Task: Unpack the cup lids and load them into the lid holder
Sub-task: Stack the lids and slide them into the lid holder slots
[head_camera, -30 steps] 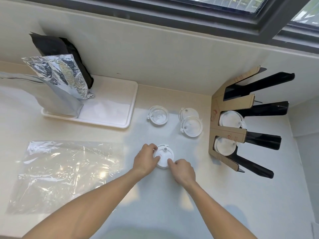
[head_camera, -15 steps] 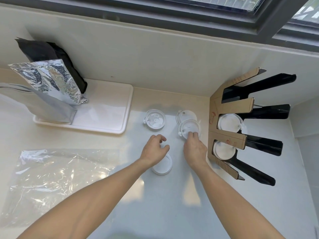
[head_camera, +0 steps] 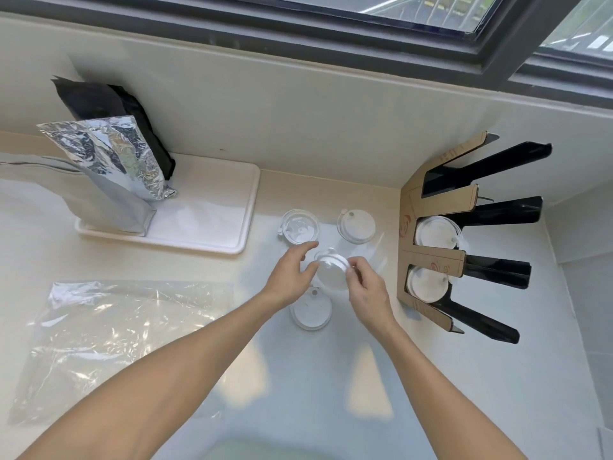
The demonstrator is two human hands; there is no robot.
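Note:
My right hand [head_camera: 366,292] pinches a white cup lid [head_camera: 331,270] by its right rim and holds it tilted above the counter. My left hand [head_camera: 290,277] touches that lid's left edge with the thumb, its other fingers spread. Three more white lids lie on the counter: one [head_camera: 311,313] just below my hands, one [head_camera: 300,226] behind my left hand, one [head_camera: 356,226] to its right. The cardboard-and-black lid holder [head_camera: 434,260] stands at the right, with lids in its middle slot [head_camera: 436,232] and lower slot [head_camera: 428,283].
An empty clear plastic bag [head_camera: 122,336] lies flat on the counter at the left. A white tray [head_camera: 212,220] at the back left carries a silver foil pouch [head_camera: 109,174] and a black pouch [head_camera: 109,107]. The wall and window sill run behind.
My right hand reached to the back lids, picked one up and brought it toward me. My left hand left the near lid and came up to the lifted one.

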